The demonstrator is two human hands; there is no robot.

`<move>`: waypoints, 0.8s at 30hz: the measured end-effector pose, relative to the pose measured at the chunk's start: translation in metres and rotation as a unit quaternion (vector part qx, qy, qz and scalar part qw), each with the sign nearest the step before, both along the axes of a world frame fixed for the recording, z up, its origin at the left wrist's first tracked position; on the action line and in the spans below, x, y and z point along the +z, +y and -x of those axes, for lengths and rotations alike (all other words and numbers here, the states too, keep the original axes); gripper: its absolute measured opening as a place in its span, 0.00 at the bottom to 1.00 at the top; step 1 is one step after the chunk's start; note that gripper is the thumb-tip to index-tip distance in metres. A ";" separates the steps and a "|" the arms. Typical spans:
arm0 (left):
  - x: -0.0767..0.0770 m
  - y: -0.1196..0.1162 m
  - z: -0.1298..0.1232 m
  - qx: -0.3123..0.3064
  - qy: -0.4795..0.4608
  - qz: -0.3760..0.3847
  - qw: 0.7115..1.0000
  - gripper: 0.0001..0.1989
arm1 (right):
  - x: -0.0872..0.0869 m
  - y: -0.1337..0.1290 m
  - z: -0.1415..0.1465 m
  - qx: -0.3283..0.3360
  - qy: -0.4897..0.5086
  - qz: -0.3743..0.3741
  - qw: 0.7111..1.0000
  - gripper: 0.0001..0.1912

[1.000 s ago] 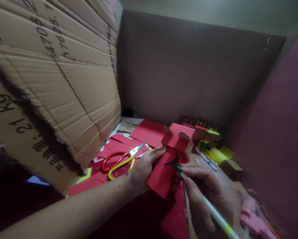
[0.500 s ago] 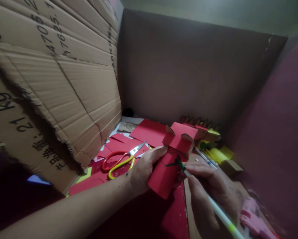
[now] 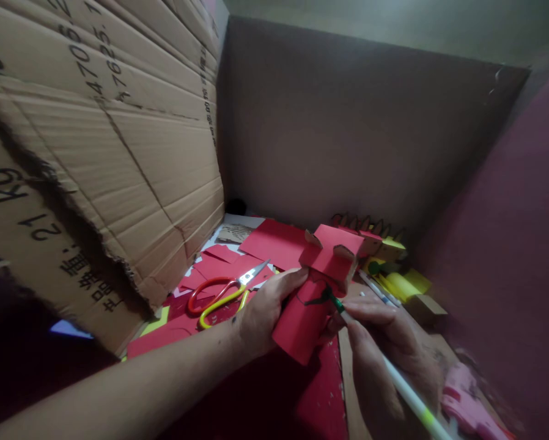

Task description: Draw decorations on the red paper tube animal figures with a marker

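Note:
A red paper figure (image 3: 301, 324) leans in my left hand (image 3: 268, 311), whose fingers wrap round its tube-shaped body. Its boxy red head (image 3: 332, 250) has two small brown cardboard pieces standing out from it. A dark green outline runs across the upper body. My right hand (image 3: 389, 348) pinches a white marker (image 3: 409, 391) with a green tip, and the tip touches the body just below the head. Left of the figure lie scissors (image 3: 228, 296) with one red and one yellow handle.
Red paper sheets (image 3: 274, 241) and scraps cover the table's left side. A tall cardboard sheet (image 3: 159, 146) stands at the left. Further right are yellow paper pieces (image 3: 405, 284), pens (image 3: 378, 290) and a row of small paper heads (image 3: 370, 238). A pink glue gun (image 3: 464, 397) lies lower right.
The marker's tip has shifted very slightly along the dark line on the figure's body. Both hands keep almost the same hold and position.

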State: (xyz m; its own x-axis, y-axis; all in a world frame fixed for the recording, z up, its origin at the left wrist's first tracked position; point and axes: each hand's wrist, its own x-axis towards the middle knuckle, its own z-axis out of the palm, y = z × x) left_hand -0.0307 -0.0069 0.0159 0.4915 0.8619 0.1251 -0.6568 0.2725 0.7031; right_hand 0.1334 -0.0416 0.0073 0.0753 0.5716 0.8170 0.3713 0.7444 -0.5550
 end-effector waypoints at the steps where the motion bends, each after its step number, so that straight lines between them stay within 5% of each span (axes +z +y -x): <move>1: 0.000 0.000 0.000 0.001 0.002 -0.001 1.000 0.21 | 0.001 0.000 0.000 0.002 -0.002 0.000 1.000 0.09; 24: 0.000 -0.001 0.001 0.036 0.038 -0.038 0.998 0.21 | 0.001 0.000 -0.003 0.006 -0.011 -0.002 1.000 0.08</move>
